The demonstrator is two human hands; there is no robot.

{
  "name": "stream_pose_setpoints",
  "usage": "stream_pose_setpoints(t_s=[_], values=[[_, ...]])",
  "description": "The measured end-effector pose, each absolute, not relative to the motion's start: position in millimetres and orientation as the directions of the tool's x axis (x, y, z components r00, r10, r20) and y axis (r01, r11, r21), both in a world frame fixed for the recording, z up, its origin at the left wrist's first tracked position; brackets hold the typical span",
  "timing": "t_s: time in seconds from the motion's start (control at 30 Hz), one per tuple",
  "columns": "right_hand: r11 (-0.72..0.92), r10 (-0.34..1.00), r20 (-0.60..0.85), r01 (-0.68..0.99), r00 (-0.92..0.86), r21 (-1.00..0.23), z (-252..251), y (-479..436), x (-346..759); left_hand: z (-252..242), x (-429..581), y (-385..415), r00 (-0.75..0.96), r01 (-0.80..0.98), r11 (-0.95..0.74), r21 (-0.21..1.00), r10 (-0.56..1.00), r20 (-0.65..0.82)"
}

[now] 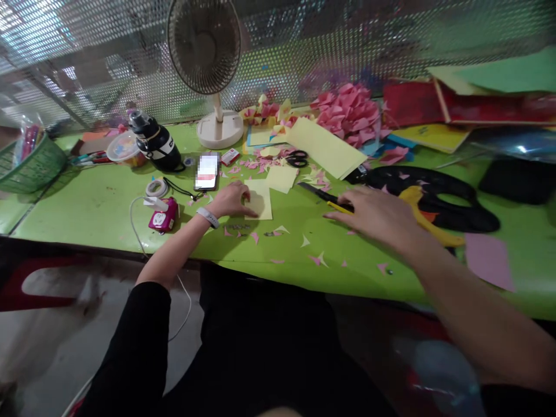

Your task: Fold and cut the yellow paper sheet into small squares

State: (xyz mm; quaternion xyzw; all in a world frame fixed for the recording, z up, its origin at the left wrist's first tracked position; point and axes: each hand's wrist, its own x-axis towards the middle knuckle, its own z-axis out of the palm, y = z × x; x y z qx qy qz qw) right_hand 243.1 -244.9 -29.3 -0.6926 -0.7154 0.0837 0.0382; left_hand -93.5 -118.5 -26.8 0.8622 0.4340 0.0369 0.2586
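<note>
My left hand [232, 200] rests on a pale yellow paper square [260, 200] on the green table [99, 202], fingers bent and pressing the sheet. My right hand [376, 214] lies flat on the table with fingers stretched out, its fingertips at the yellow handle of a utility knife [324, 196] whose dark blade points left. I cannot tell if it grips the knife. A second yellow square [282, 178] lies just beyond the first. Small pink and yellow paper scraps [278, 231] are scattered around both hands.
A desk fan [208, 69], black bottle [156, 142], phone [207, 171], pink charger [163, 217] with cable, black scissors [297, 158], a large yellow sheet [324, 147], pink folded paper pile [350, 113], coloured paper stacks [478, 98] and a green basket [30, 165] sit around.
</note>
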Motion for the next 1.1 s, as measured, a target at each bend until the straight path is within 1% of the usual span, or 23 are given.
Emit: stream_pose_setpoints(t_s=[0.07, 0.13, 0.2, 0.27, 0.33, 0.43, 0.53, 0.6, 0.67, 0.73, 0.8, 0.87, 0.93, 1.0, 1.1], values=[[0.042, 0.999, -0.024, 0.993, -0.044, -0.109, -39, -252, 259, -29, -95, -116, 0.631, 0.722, -0.471, 0.508, 0.749, -0.202], [0.028, 1.000, 0.003, 0.991, -0.027, -0.129, -50, -255, 265, -30, -97, -116, 0.641, 0.702, -0.455, 0.548, 0.738, -0.209], [-0.002, 1.000, 0.024, 0.983, 0.006, -0.184, -57, -254, 266, -31, -99, -117, 0.642, 0.680, -0.452, 0.577, 0.747, -0.171], [-0.044, 0.997, 0.050, 0.976, 0.056, -0.215, -61, -253, 265, -32, -99, -120, 0.633, 0.673, -0.463, 0.577, 0.764, -0.126], [-0.090, 0.989, 0.093, 0.973, 0.112, -0.211, -63, -252, 265, -32, -100, -121, 0.635, 0.672, -0.472, 0.571, 0.764, -0.117], [-0.129, 0.979, 0.132, 0.974, 0.155, -0.186, -64, -253, 264, -31, -99, -122, 0.644, 0.665, -0.454, 0.594, 0.751, -0.148], [-0.078, 0.992, 0.081, 0.975, 0.097, -0.208, -67, -252, 266, -30, -97, -122, 0.650, 0.659, -0.441, 0.609, 0.741, -0.168], [-0.049, 0.996, 0.056, 0.964, 0.066, -0.262, -69, -250, 268, -30, -96, -122, 0.660, 0.653, -0.449, 0.609, 0.733, -0.167], [-0.049, 0.996, 0.059, 0.948, 0.072, -0.316, -71, -249, 270, -30, -95, -122, 0.670, 0.641, -0.453, 0.620, 0.724, -0.164], [-0.046, 0.994, 0.077, 0.935, 0.078, -0.353, -72, -248, 271, -30, -95, -123, 0.672, 0.630, -0.440, 0.640, 0.722, -0.166], [-0.024, 0.989, 0.127, 0.928, 0.076, -0.372, -71, -247, 268, -31, -95, -124, 0.666, 0.629, -0.424, 0.652, 0.726, -0.170], [0.014, 0.980, 0.187, 0.923, 0.063, -0.384, -68, -246, 261, -33, -95, -124, 0.656, 0.630, -0.415, 0.656, 0.736, -0.166], [0.066, 0.977, 0.212, 0.915, 0.022, -0.399, -65, -244, 250, -35, -96, -124, 0.659, 0.618, -0.416, 0.667, 0.737, -0.151], [0.115, 0.983, 0.176, 0.903, -0.044, -0.414, -63, -242, 239, -36, -97, -123, 0.676, 0.590, -0.429, 0.684, 0.726, -0.128], [0.146, 0.989, 0.077, 0.897, -0.125, -0.417, -61, -238, 226, -36, -99, -122, 0.710, 0.533, -0.448, 0.718, 0.698, -0.092]])
